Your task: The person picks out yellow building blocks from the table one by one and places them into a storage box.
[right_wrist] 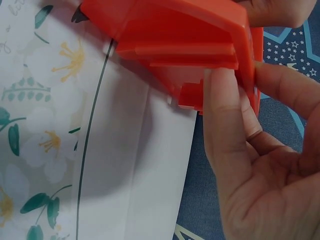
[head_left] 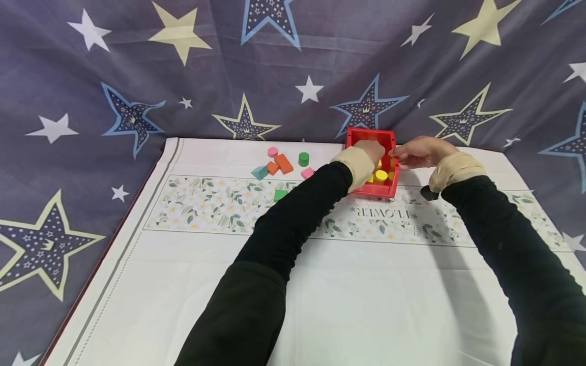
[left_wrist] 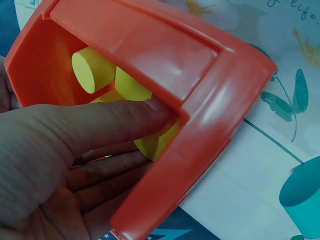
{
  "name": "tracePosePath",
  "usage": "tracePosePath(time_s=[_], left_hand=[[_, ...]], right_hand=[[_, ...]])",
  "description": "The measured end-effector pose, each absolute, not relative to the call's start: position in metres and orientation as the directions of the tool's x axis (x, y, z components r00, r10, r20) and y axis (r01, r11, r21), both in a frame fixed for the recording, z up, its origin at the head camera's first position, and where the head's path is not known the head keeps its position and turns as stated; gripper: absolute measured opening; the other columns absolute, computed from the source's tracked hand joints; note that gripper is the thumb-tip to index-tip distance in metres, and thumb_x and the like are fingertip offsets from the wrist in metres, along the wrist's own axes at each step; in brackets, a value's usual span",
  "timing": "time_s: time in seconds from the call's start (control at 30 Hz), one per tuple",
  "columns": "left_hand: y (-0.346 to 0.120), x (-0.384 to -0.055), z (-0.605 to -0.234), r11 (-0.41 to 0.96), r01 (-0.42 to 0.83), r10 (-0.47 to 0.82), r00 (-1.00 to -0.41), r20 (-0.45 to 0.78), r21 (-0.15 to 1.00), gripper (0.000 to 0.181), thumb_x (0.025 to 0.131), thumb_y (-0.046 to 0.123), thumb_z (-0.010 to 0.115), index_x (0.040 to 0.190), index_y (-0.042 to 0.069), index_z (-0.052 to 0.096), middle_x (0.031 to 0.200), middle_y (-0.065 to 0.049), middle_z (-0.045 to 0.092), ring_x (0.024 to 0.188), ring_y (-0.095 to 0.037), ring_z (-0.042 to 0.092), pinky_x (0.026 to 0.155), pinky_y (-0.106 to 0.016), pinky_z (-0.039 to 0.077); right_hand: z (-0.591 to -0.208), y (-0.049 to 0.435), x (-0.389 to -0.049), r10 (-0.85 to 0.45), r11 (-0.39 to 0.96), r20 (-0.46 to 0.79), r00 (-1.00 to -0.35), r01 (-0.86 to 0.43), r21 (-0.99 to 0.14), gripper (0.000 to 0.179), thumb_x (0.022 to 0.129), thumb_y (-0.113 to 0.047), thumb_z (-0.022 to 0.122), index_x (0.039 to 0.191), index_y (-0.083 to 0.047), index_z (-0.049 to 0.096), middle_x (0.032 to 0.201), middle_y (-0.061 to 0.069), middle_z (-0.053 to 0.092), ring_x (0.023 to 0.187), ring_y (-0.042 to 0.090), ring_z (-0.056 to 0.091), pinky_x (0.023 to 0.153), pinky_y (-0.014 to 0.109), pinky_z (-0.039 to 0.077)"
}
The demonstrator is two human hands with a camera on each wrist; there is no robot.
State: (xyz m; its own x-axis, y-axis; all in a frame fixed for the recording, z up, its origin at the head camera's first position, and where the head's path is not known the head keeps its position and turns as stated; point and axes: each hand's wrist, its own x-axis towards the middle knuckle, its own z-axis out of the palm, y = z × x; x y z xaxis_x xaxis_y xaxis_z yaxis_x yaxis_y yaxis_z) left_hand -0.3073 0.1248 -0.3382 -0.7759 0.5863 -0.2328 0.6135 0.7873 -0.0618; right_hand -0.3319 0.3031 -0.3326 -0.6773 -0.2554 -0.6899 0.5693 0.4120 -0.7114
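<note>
A red plastic box (head_left: 374, 190) stands near the table's back edge and holds several yellow blocks (head_left: 380, 176). My left hand (head_left: 372, 148) reaches inside it. In the left wrist view, its thumb and fingers lie around a yellow block (left_wrist: 155, 146) close to the box wall; the thumb tip is partly hidden by the rim. More yellow pieces, one a cylinder (left_wrist: 92, 70), lie beside the thumb. My right hand (head_left: 423, 152) pinches the box's right side wall, with thumb and fingers on either side of the red edge (right_wrist: 242, 55).
Left of the box lie loose blocks: a green cylinder (head_left: 303, 159), a pink disc (head_left: 272, 152), an orange block (head_left: 284, 163), a teal block (head_left: 260, 172) and a green block (head_left: 280, 195). A star-patterned curtain (head_left: 197, 96) hangs behind the white tablecloth (head_left: 366, 300).
</note>
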Motion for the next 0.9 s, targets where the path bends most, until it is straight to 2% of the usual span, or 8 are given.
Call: tracePosePath(time_s=[0.17,0.27,0.5,0.7,0.9], left_hand=[[0.119,-0.296,-0.329,0.793,0.607,0.585,-0.782,-0.214,-0.051,0.022,0.099,0.018,0.061,0.118,0.013,0.071,0.110,-0.001,0.074,0.102,-0.018,0.065,0.095,-0.024,0.052],[0.119,-0.296,-0.329,0.792,0.608,0.582,-0.781,-0.229,-0.062,0.023,0.100,0.017,0.060,0.120,0.013,0.071,0.114,-0.002,0.074,0.103,-0.018,0.064,0.095,-0.024,0.052],[0.129,-0.319,-0.352,0.812,0.583,0.553,-0.785,-0.277,-0.033,0.025,0.098,0.018,0.061,0.122,0.016,0.069,0.115,0.000,0.073,0.104,-0.018,0.065,0.095,-0.025,0.052],[0.118,-0.301,-0.332,0.819,0.573,0.562,-0.788,-0.251,0.032,0.025,0.097,0.018,0.066,0.122,0.016,0.068,0.110,0.001,0.072,0.100,-0.017,0.063,0.096,-0.024,0.051],[0.121,-0.317,-0.329,0.789,0.611,0.606,-0.755,-0.252,0.066,0.031,0.099,0.021,0.063,0.129,0.013,0.065,0.124,-0.001,0.070,0.106,-0.016,0.061,0.099,-0.024,0.051]], right_hand=[[-0.334,0.304,-0.333,-0.257,0.429,-0.691,-0.675,0.561,-0.708,0.026,0.105,-0.018,0.052,0.083,-0.012,0.066,0.072,-0.005,0.069,0.065,0.004,0.068,0.072,0.019,0.059],[-0.334,0.304,-0.334,-0.254,0.442,-0.692,-0.675,0.556,-0.704,0.025,0.105,-0.019,0.053,0.085,-0.012,0.065,0.072,-0.006,0.068,0.066,0.004,0.068,0.072,0.018,0.059],[-0.337,0.302,-0.333,-0.243,0.442,-0.693,-0.679,0.559,-0.702,0.024,0.105,-0.019,0.054,0.084,-0.011,0.064,0.072,-0.005,0.067,0.066,0.004,0.068,0.073,0.018,0.059],[-0.337,0.304,-0.335,-0.230,0.460,-0.693,-0.683,0.551,-0.696,0.024,0.105,-0.020,0.055,0.083,-0.012,0.064,0.072,-0.006,0.066,0.066,0.004,0.067,0.072,0.018,0.058],[-0.332,0.302,-0.334,-0.142,0.503,-0.668,-0.730,0.528,-0.684,0.021,0.102,-0.022,0.060,0.085,-0.009,0.061,0.073,-0.004,0.061,0.068,0.006,0.067,0.075,0.022,0.059]])
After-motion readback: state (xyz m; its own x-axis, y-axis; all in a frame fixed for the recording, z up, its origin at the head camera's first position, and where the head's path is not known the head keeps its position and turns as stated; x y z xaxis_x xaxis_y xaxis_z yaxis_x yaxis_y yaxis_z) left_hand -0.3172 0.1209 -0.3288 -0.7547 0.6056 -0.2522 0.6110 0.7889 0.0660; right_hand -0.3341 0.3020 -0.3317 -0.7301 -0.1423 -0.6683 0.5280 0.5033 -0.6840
